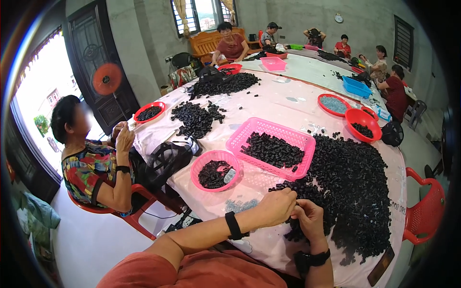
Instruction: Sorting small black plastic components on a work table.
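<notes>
While your left hand and right hand pinched near each other on your side of the pink basket, holding what I couldn't tell, slow, steady fingers seemed best for the little black pieces heaped right of it.

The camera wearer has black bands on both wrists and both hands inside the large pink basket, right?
No, the head view shows the left hand and right hand outside the large pink basket, close together; the black bands are there.

A workshop — black parts heaped across a shared table.
</notes>
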Demonstrator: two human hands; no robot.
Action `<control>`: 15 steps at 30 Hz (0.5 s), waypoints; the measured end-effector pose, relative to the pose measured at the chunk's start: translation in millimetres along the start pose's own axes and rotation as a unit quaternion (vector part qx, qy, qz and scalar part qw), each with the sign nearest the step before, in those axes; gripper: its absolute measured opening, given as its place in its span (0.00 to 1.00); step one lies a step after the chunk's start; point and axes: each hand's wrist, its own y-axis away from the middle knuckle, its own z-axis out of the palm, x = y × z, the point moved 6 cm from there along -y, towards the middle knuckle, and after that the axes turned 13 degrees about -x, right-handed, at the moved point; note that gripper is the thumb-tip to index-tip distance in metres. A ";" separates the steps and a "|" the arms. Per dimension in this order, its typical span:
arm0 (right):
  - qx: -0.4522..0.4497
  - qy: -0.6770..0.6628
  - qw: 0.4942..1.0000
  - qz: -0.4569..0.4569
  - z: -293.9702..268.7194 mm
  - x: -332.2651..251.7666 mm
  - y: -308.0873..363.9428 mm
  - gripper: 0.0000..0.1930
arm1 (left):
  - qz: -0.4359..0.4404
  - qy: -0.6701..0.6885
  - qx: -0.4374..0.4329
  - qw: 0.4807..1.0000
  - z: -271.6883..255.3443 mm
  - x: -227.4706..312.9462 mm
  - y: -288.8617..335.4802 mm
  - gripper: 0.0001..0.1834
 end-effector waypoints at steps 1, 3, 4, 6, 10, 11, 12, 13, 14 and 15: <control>0.001 0.000 1.000 0.000 0.0 0.8 0.2 0.07 | 0.001 0.000 -0.001 1.000 0.4 -0.2 0.2 0.09; 0.006 0.033 0.999 -0.008 0.2 0.3 0.3 0.07 | 0.004 -0.009 -0.011 1.000 2.4 -0.5 -0.1 0.08; 0.007 0.033 0.999 -0.009 0.1 0.1 0.4 0.07 | 0.005 -0.008 -0.012 1.000 1.9 0.0 -0.4 0.08; -0.003 0.042 0.999 -0.005 1.8 -0.6 0.1 0.07 | -0.043 -0.029 -0.065 0.997 5.5 -3.9 -2.2 0.10; -0.002 0.051 0.999 -0.003 2.8 0.1 0.0 0.07 | -0.028 -0.012 -0.063 0.998 4.7 -7.8 -4.0 0.09; -0.002 0.052 0.999 -0.003 2.7 -0.1 0.3 0.07 | -0.028 -0.001 -0.060 0.998 4.3 -8.0 -4.0 0.09; -0.002 0.053 0.999 -0.004 3.0 -0.6 0.3 0.07 | -0.029 0.011 -0.057 0.998 3.8 -8.3 -3.8 0.10; 0.000 0.054 0.999 -0.003 2.9 -1.4 0.2 0.07 | -0.028 0.012 -0.059 0.998 4.6 -9.0 -3.9 0.10; -0.001 0.054 0.999 -0.009 3.2 -3.2 -0.4 0.06 | -0.037 0.022 -0.053 0.998 5.2 -11.7 -3.8 0.11; -0.002 0.054 0.998 -0.015 3.4 -4.6 -0.4 0.06 | -0.047 0.033 -0.046 0.997 5.7 -13.3 -3.2 0.11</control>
